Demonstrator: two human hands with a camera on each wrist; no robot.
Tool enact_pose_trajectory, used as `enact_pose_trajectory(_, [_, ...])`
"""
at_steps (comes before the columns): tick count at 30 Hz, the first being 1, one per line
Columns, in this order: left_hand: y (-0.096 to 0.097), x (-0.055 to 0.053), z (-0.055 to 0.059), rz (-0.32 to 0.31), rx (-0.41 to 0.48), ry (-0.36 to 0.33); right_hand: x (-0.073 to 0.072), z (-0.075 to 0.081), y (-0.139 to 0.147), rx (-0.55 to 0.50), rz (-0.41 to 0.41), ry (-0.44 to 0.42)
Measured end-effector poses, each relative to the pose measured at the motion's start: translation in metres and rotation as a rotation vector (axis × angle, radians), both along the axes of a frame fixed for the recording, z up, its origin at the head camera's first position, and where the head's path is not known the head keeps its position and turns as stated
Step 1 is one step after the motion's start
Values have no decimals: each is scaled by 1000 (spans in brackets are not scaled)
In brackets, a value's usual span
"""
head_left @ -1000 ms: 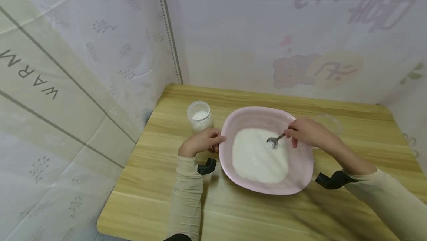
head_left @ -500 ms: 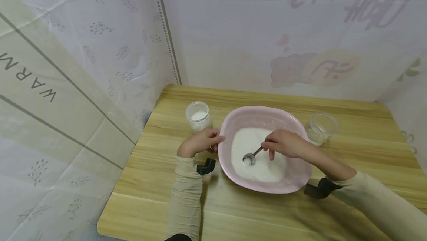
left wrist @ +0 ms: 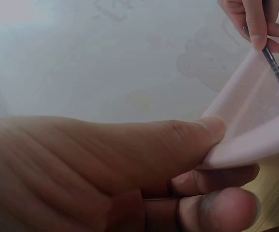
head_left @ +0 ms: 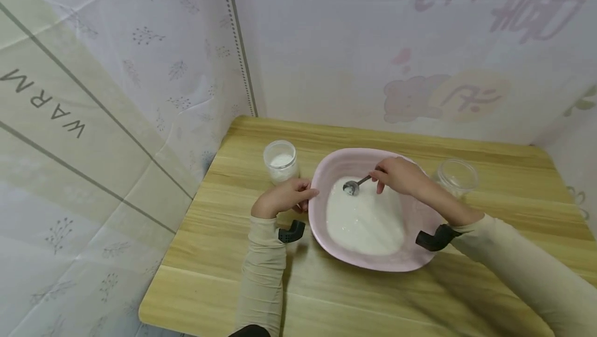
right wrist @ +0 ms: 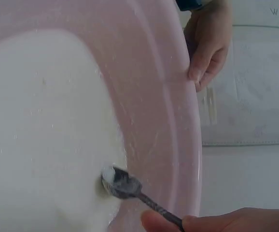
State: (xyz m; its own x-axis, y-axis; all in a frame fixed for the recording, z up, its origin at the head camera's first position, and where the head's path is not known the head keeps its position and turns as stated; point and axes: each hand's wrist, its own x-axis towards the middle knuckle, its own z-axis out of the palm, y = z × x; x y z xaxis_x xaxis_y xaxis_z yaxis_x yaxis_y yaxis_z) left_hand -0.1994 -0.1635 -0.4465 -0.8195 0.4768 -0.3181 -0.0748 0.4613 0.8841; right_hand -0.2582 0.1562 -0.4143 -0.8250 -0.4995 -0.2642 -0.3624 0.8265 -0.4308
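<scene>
A pink plastic basin holds a milky white liquid. My left hand pinches the basin's left rim; in the left wrist view the thumb lies over the rim with fingers underneath. Between thumb and fingers, my right hand grips a small metal spoon by its handle. The spoon's bowl is at the liquid's far edge, with some white stuff in it. Whether it touches the liquid, I cannot tell.
A clear jar part full of white material stands just beyond my left hand. Another clear jar is right of the basin, partly behind my right arm. All rest on a wooden table, with printed cloth behind.
My right hand has carried the spoon left and toward me across the basin, then back toward the far side. My left hand has kept its hold on the rim.
</scene>
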Motion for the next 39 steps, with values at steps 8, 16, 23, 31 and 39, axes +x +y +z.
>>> enact_pose_trajectory(8, [0,-1,0,-4,4,-3,7,13,26,86,-26,-11])
enact_pose_trajectory(16, [-1,-1,-1,-5,-13,-1,30,32,47,169,63,-83])
enact_pose_trajectory(23, [-1,0,0,-1,-24,4,55,41,41,175,131,-193])
enact_pose_trajectory(31, [0,0,0,-3,-27,9,55,14,21,-31,102,-289])
enact_pose_trajectory(39, [0,-1,1,1,-16,1,26,1,15,-61,39,-244])
